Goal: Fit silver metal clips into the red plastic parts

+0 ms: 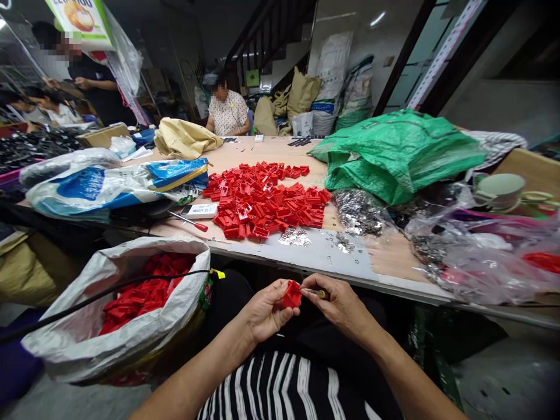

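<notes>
My left hand [269, 310] grips a red plastic part [291, 294] between thumb and fingers, above my lap and just off the table edge. In my right hand [336, 306] is a small thin tool with a yellow end [322, 294]; its kind is hard to make out. The tool's tip meets the right side of the red part, partly covered by my fingers. On the table in front lies a heap of similar red plastic parts [266, 201]. Small flat metal pieces [295, 237] are scattered at the near side of that heap.
An open white sack [56, 344] of red parts stands at my left, a black cable crossing it. A screwdriver [189, 221] lies by the heap. A green sack [394, 149], bagged metal pieces [362, 213] and a cup [499, 190] are at right. A person [228, 111] sits across.
</notes>
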Demonstrator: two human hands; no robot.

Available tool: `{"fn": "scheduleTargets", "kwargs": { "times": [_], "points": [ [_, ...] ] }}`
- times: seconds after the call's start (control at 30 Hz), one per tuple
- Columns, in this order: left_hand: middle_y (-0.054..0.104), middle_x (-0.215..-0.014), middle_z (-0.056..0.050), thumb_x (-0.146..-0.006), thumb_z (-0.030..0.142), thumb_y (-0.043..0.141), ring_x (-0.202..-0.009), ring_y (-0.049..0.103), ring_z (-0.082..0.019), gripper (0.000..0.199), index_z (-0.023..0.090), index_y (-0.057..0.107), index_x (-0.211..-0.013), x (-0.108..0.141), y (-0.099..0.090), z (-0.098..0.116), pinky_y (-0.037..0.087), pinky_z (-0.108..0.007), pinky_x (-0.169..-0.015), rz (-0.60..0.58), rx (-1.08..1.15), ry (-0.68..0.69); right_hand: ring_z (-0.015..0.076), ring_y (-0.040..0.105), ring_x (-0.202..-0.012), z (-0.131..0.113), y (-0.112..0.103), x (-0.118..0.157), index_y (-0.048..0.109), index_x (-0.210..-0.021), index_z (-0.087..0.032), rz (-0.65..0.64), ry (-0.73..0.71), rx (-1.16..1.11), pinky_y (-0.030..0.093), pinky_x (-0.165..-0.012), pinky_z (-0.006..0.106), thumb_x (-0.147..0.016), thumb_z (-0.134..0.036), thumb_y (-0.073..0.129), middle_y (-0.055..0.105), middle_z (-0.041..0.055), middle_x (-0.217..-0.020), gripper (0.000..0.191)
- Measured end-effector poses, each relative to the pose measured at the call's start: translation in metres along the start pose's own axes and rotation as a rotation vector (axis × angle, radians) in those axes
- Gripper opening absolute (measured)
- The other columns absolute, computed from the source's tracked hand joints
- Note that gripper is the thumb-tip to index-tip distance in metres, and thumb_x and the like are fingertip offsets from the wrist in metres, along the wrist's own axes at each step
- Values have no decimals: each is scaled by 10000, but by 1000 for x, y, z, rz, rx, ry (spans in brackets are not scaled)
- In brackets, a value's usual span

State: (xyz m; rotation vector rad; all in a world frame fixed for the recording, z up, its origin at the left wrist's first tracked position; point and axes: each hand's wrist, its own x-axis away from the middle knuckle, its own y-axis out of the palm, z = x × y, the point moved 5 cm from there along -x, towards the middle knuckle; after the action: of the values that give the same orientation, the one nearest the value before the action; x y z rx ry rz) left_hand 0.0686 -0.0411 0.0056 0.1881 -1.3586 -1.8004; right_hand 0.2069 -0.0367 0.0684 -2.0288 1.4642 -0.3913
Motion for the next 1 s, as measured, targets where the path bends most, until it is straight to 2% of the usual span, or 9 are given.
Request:
{"fn": "scheduleTargets", "kwargs": {
  "times": [0.17, 0.3, 0.57, 0.7, 0.8, 0.9, 1.0],
  "points": [
    [639, -761, -33, -837, 168, 617, -563, 688, -122, 123, 128, 571, -944, 0, 1, -4, 535, -119, -484, -33, -7, -17, 153, 622, -777, 0, 0, -1, 619, -917, -197, 7, -34, -29, 472, -713, 242, -891, -224, 532, 677, 25, -867, 95],
    [635, -764, -33, -848, 182, 603, -550, 685, -120, 125, 127, 566, -955, 0, 1, -4, 530, -114, -470, -45, -16, -39, 156, 626, -829, 1, -2, -2, 636, -1001, -207, -29, -118, -10, 485, -750, 251, -878, -174, 535, 673, 42, -930, 163],
    [639, -766, -48, -870, 193, 573, -551, 684, -116, 102, 119, 567, -940, 1, 2, -1, 535, -115, -492, -54, -23, -75, 161, 622, -857, -9, -5, -5, 650, -987, -196, -148, -331, 181, 487, -768, 263, -869, -79, 469, 674, 58, -934, 246],
    [649, -806, -59, -858, 177, 584, -541, 687, -125, 105, 118, 566, -943, 1, 1, -2, 520, -108, -460, -61, -1, -99, 163, 609, -836, -14, -3, -8, 642, -984, -189, -193, -376, 258, 473, -762, 266, -838, -50, 480, 668, 57, -913, 259],
    [656, -814, -62, -866, 179, 571, -556, 692, -129, 125, 128, 554, -979, 1, -2, -2, 523, -108, -465, -30, 28, -97, 164, 607, -810, -16, -5, -10, 635, -938, -187, -142, -324, 252, 466, -737, 264, -849, -104, 502, 665, 56, -886, 180],
    [659, -783, -61, -879, 194, 557, -568, 694, -131, 142, 127, 543, -1003, 1, -3, -2, 524, -108, -474, 16, 36, -75, 154, 604, -753, -12, -9, -11, 618, -857, -186, -44, -192, 195, 456, -674, 247, -868, -175, 508, 663, 44, -828, 110],
    [659, -771, -43, -855, 199, 596, -561, 694, -133, 149, 133, 547, -979, 2, -2, -1, 526, -116, -471, 22, 10, -36, 143, 584, -696, -6, -8, -10, 602, -806, -187, -30, -48, 139, 432, -612, 232, -875, -229, 507, 653, 22, -771, 124]
  ]
}}
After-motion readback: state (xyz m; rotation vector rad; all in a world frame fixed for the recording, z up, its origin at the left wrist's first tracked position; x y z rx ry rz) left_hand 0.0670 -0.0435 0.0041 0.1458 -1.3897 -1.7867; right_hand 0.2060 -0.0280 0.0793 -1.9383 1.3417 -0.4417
